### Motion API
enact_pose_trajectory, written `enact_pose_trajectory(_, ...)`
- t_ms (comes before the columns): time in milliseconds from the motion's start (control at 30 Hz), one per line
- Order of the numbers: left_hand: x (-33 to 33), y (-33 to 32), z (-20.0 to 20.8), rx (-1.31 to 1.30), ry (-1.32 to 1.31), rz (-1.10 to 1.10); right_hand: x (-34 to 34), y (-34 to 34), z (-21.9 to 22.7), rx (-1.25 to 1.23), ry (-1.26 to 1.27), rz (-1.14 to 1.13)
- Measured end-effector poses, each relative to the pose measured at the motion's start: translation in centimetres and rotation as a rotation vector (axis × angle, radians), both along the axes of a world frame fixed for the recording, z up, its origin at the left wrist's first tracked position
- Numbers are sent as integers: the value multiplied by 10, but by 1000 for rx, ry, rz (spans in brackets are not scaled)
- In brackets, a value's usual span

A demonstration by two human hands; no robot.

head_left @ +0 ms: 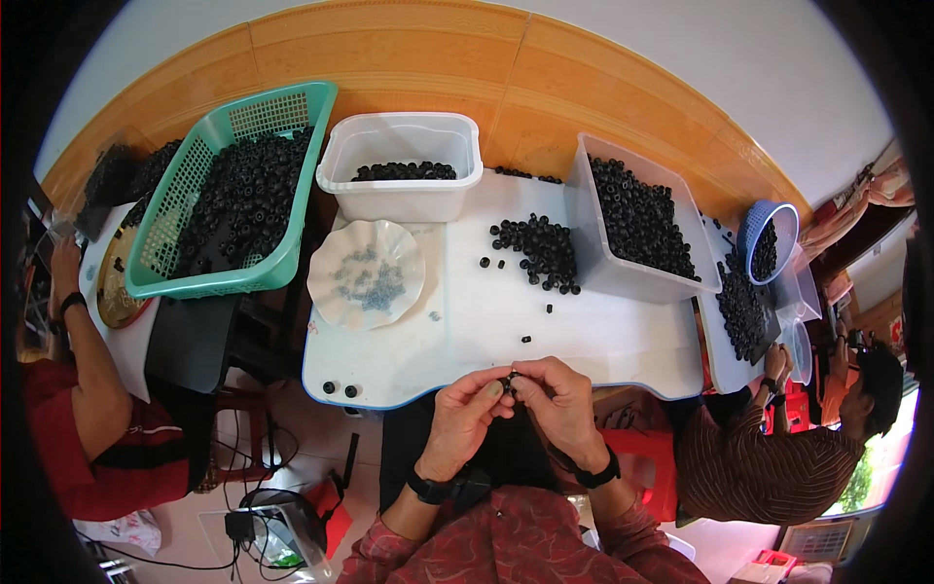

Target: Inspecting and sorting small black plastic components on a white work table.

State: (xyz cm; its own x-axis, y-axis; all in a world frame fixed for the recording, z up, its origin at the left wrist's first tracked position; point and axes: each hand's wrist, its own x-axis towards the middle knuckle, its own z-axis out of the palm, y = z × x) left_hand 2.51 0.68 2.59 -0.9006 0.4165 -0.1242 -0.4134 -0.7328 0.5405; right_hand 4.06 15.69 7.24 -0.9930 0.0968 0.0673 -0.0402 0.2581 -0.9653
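Observation:
At the front edge of the white table [457, 341], my left hand [459, 417] and my right hand [562, 407] meet, fingertips closed on one small black part [509, 383]. Fingers cover most of it, so its exact kind stays unclear. Ahead of my hands lies a loose pile of small round black parts [545, 251], with a few stray ones nearer me. To the left, a white wavy-rimmed dish [394, 241] holds small clear bluish pieces [375, 287]. Two black parts [340, 389] sit at the table's left front corner.
At the back stand a green basket [146, 265], a white tub [394, 202] and a translucent bin [632, 263], all holding black parts. A blue basket [784, 216] is farther right. People work at the left [97, 419] and right [778, 453]. Cables [233, 555] lie on the floor.

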Motion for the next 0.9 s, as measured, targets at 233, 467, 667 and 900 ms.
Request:
enact_pose_trajectory(233, 0, 3, 4, 59, 18, 0, -1, -7, 10, 135, 171, -12)
enact_pose_trajectory(467, 0, -1, 9, 131, 9, -39, 6, -10, 15, -273, 2, -66)
enact_pose_trajectory(667, 3, -1, 13, 301, -60, -89, 7, -5, 13, -396, 3, 15)
enact_pose_trajectory(900, 4, -3, 15, 373, -121, -79, 10, -8, 11, -544, 87, 59)
